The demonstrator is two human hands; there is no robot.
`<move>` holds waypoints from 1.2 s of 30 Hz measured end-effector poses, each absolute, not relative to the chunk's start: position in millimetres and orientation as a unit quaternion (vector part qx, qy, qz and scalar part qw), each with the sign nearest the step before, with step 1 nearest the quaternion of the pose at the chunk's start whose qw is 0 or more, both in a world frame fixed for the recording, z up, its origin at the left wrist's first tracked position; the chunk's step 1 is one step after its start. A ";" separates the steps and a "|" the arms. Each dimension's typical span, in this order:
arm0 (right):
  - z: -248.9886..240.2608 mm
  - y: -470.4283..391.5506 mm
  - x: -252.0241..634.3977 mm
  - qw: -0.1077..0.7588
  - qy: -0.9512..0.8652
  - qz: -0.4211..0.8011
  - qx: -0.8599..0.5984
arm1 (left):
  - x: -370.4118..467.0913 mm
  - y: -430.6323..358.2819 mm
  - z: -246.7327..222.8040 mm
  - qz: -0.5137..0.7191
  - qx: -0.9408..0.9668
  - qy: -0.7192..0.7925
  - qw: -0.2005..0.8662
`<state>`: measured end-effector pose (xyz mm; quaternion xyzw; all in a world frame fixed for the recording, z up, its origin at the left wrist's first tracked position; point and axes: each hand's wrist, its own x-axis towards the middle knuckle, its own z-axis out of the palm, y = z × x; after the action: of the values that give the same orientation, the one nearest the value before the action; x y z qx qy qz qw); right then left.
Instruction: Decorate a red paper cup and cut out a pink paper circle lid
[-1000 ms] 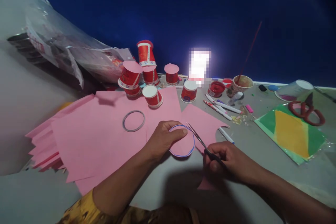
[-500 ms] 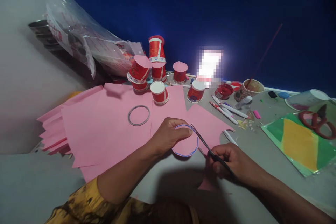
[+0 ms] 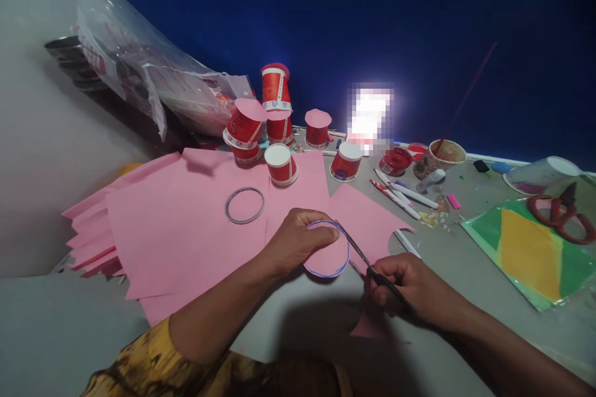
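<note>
Behind the grey table [image 3: 470, 298] we see a deep blue wall filling the upper part of the frame, with a bright blurred patch near its middle; in the upper left lies a crumpled plastic bag [image 3: 139, 77].

Low in the centre, our left hand [image 3: 295, 242] is closed on a pink paper circle [image 3: 328, 253] with a blue drawn outline, the thumb lying on top of it and the fingers curled at its left edge; the circle sits at the lower edge of the pink sheets, just over the table. Our right hand [image 3: 412, 288], at lower right of centre, is gripping a small pair of scissors [image 3: 361, 251]; the blades point up and to the left and touch the right side of the circle, and we cannot tell how wide the blades stand.

Pink paper sheets [image 3: 186, 229] spread over the left half of the table; on them lies a thin ring [image 3: 244, 205]. Above it, red paper cups [image 3: 274, 121] stand in a group, some stacked, some topped with pink circles. To the right of the cups are markers [image 3: 403, 192] and a paint pot [image 3: 395, 162]; at the far right, large red scissors [image 3: 561, 214] rest near a green and yellow sheet [image 3: 526, 251].
</note>
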<state>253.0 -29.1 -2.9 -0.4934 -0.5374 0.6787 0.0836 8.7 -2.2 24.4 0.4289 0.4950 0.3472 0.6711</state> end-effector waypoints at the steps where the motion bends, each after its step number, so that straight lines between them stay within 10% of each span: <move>1: -2.5 -29.0 252.7 0.083 -0.536 0.679 -0.495 | 8.7 -2.2 24.2 0.348 0.428 0.494 0.672; 36: -5.1 -30.1 242.9 0.273 -0.412 0.695 -0.522 | 26.1 -16.2 -4.2 0.319 0.346 0.437 0.767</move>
<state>242.9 -30.1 -5.1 -0.5224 -0.4115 0.6952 0.2728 26.1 -16.2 -4.2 0.3457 0.4369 0.3186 0.7669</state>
